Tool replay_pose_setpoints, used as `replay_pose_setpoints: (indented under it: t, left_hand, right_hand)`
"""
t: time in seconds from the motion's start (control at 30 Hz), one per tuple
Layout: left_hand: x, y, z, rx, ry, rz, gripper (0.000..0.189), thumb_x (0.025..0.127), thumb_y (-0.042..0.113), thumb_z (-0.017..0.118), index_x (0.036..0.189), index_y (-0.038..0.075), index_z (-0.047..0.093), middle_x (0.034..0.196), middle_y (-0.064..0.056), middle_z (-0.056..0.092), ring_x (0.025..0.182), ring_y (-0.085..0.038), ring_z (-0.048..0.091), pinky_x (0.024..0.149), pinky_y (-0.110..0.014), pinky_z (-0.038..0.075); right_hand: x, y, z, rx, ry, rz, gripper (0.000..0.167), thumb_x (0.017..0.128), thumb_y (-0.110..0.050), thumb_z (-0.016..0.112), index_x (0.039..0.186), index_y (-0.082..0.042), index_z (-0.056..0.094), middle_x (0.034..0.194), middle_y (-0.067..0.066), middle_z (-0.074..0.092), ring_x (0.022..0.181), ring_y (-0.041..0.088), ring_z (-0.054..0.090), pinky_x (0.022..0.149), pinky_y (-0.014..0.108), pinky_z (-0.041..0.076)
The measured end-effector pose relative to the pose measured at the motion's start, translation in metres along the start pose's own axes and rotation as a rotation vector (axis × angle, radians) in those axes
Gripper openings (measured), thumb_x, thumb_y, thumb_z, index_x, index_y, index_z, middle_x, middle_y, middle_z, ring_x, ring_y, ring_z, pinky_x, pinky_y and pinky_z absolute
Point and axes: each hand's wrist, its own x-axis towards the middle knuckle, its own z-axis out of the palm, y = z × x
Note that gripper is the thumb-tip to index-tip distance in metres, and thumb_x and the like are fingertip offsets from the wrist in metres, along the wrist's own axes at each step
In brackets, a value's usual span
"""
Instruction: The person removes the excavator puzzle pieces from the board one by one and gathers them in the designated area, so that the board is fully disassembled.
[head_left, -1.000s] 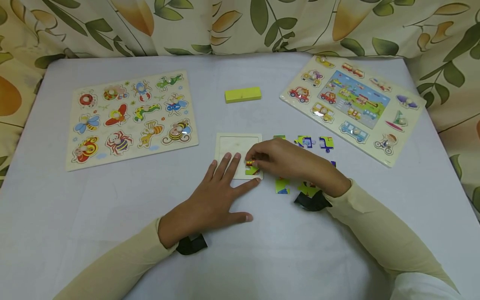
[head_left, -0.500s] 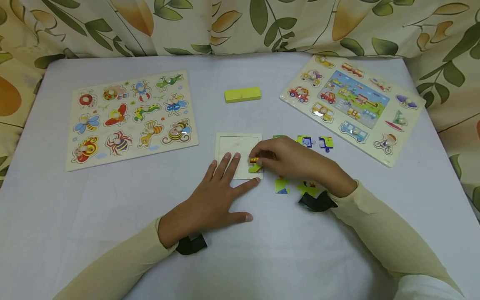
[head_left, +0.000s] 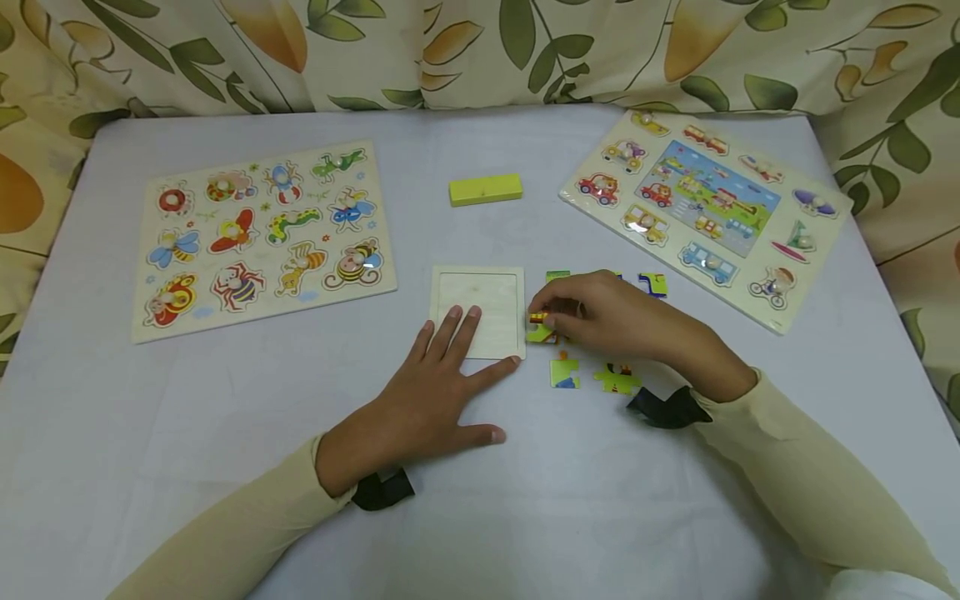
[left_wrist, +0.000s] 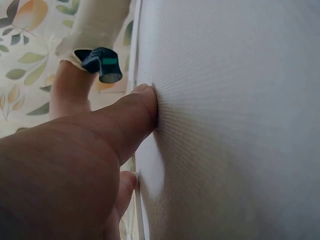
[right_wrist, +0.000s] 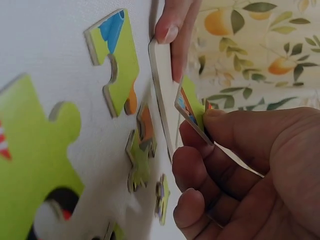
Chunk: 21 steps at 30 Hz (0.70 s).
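My left hand (head_left: 423,404) lies with fingers spread on the near side of a square wooden puzzle tray (head_left: 480,287), its thumb down on the cloth. Just past the tray's right edge, my right hand (head_left: 618,312) pinches a green jigsaw piece (head_left: 538,335) with red and yellow print. In the right wrist view that piece (right_wrist: 192,107) stands tilted between thumb and fingers. Several loose pieces lie right of the tray, among them a green and blue one (head_left: 564,377) and a knobbed one (head_left: 619,380). Others are partly hidden under the right hand.
An insect peg puzzle (head_left: 255,200) lies at the left, a vehicle peg puzzle (head_left: 741,297) at the back right. Between them sits a yellow box (head_left: 486,192). Behind the white-covered table hangs a leaf-patterned curtain (head_left: 480,50).
My right hand has moved right with the jigsaw piece, from over the tray to just outside its right edge. The left hand has stayed where it was.
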Motion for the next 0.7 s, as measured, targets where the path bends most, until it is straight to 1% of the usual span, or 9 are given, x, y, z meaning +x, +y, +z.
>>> replay_pose_setpoints:
  t: [0.3,0.37,0.53,0.7]
  left_hand:
    - [0.0,0.0,0.0,-0.015,0.003,0.002,0.081,0.083,0.072,0.055,0.153,0.04,0.027,0.16,-0.019,-0.011,0.144,-0.035,-0.019,0.113,-0.055,0.0]
    - [0.0,0.0,0.0,-0.019,0.003,0.002,0.082,0.083,0.072,0.055,0.153,0.04,0.027,0.16,-0.018,-0.011,0.144,-0.035,-0.019,0.113,-0.055,0.0]
    - [0.0,0.0,0.001,-0.016,0.015,0.006,0.082,0.083,0.072,0.056,0.153,0.04,0.028,0.16,-0.018,-0.01,0.144,-0.034,-0.018,0.113,-0.055,0.001]
    - [0.0,0.0,0.002,-0.015,0.021,0.005,0.081,0.083,0.072,0.056,0.153,0.039,0.028,0.16,-0.018,-0.01,0.144,-0.034,-0.018,0.114,-0.055,0.0]
  right_hand:
    - [-0.018,0.014,-0.007,0.004,0.024,-0.008,0.017,0.094,-0.006,0.064,0.107,-0.014,0.071,0.104,-0.004,0.068,0.082,0.014,0.055,0.068,0.026,0.046]
    - [-0.023,0.017,-0.009,0.024,0.022,-0.004,0.017,0.094,-0.006,0.063,0.107,-0.014,0.071,0.103,-0.003,0.067,0.08,0.015,0.055,0.067,0.026,0.046]
    - [-0.035,0.022,-0.015,0.063,0.009,0.038,0.017,0.094,-0.005,0.063,0.107,-0.012,0.071,0.098,-0.002,0.067,0.074,0.016,0.057,0.064,0.026,0.047]
    - [-0.044,0.029,-0.018,0.05,-0.004,0.054,0.018,0.093,-0.003,0.063,0.106,-0.013,0.071,0.102,-0.004,0.068,0.083,0.016,0.057,0.069,0.025,0.047]
